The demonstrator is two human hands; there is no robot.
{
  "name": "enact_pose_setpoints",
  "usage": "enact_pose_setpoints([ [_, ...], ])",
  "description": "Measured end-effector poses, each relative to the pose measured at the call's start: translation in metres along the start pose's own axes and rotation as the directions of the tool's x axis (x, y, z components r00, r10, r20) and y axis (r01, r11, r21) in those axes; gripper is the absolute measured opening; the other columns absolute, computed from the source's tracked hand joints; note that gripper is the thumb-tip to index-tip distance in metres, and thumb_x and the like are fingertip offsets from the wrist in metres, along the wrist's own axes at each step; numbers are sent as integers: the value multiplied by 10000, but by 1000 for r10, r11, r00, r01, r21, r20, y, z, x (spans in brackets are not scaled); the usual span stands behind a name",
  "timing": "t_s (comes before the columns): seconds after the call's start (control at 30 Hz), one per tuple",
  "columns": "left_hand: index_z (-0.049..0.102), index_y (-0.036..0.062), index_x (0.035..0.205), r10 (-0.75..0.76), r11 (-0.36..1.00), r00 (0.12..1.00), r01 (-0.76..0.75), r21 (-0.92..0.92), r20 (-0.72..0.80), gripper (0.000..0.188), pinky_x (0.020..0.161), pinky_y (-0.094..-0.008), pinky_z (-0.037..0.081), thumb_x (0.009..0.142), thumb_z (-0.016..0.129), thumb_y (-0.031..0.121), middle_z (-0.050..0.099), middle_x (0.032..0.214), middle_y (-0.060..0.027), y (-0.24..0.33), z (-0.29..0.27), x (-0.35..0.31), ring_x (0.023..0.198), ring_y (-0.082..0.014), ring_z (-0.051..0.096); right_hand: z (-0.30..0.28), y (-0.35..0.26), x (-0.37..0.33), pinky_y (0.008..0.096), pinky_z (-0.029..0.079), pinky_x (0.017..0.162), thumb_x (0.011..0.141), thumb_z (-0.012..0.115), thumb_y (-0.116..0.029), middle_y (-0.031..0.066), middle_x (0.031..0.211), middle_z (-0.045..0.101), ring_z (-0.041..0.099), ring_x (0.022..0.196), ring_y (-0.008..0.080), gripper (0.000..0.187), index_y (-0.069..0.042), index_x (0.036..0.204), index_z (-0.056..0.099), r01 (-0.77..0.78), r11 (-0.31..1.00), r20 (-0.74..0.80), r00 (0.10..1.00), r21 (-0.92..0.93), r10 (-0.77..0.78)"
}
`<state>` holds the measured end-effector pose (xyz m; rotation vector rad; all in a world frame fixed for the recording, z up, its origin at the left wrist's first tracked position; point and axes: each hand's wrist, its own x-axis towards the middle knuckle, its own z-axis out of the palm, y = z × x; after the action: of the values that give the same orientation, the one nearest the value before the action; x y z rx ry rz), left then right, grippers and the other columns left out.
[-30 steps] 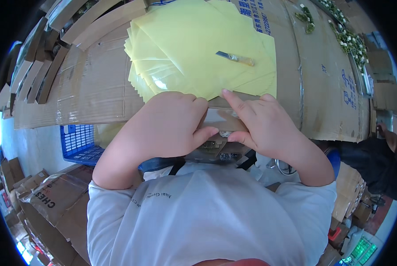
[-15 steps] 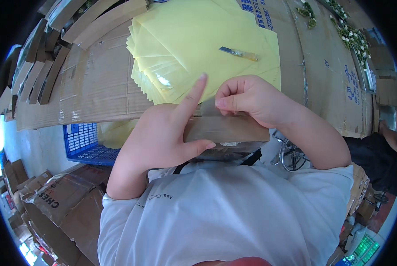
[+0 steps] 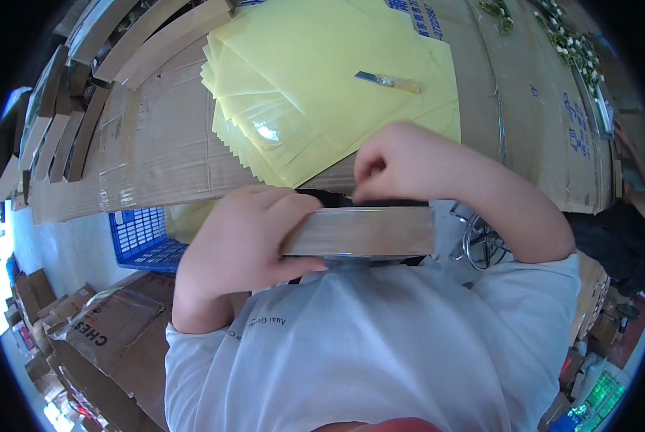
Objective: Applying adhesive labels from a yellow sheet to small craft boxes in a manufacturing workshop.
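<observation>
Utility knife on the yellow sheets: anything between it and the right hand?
Nothing in the head view: between the utility knife and the right hand shows only a bare stretch of the yellow sheets.

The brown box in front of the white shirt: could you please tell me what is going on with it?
The person's left hand holds the brown box by its left end, in front of the white shirt. The right hand is curled near the box's far edge; whether it holds anything cannot be told. Beyond the hands, a fanned stack of yellow sheets lies on the flattened cardboard, with a cutter on top.
</observation>
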<state>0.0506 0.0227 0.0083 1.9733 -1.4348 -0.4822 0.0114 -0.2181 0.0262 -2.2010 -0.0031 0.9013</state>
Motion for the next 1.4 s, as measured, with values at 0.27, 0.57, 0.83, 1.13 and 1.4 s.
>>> enact_pose_setpoints([
  [0.27,613,41,971,-63,998,990,65,14,-129,530,687,-390,476,627,796,400,627,832,-116,18,6,-1,759,-325,609,8,-44,-9,423,469,666,838,619,-385,162,738,629,608,784,339,368,-23,862,678,213,887,268,958,-410,-107],
  [0.57,613,-6,969,-385,655,889,74,-752,-248,456,757,-364,474,726,786,339,637,969,-137,-34,53,-58,859,-268,614,-51,52,5,335,475,863,792,732,-285,138,990,635,613,938,265,447,-10,1121,605,503,846,-426,814,176,-395],
  [0.83,649,22,826,-358,837,914,404,-370,190,289,601,-317,478,795,703,305,638,689,-99,-33,1,-34,647,-235,630,-45,108,56,442,450,725,738,708,-161,98,838,585,566,794,323,222,-54,843,545,156,864,-657,590,-478,-470],
  [1.13,625,63,895,94,995,864,-78,55,-495,90,767,-338,479,823,620,117,628,904,-82,-84,14,136,882,-233,611,-21,105,32,388,474,688,825,566,-85,107,820,534,564,758,286,292,-83,1105,648,53,802,-638,577,-595,-511],
  [1.4,620,84,953,305,883,918,-173,436,-254,215,853,-392,456,739,639,84,604,1034,-74,-98,29,144,1009,-271,569,-21,108,43,384,479,711,823,549,-66,95,861,548,563,823,270,288,-64,1090,654,43,782,-666,496,-622,-558],
])
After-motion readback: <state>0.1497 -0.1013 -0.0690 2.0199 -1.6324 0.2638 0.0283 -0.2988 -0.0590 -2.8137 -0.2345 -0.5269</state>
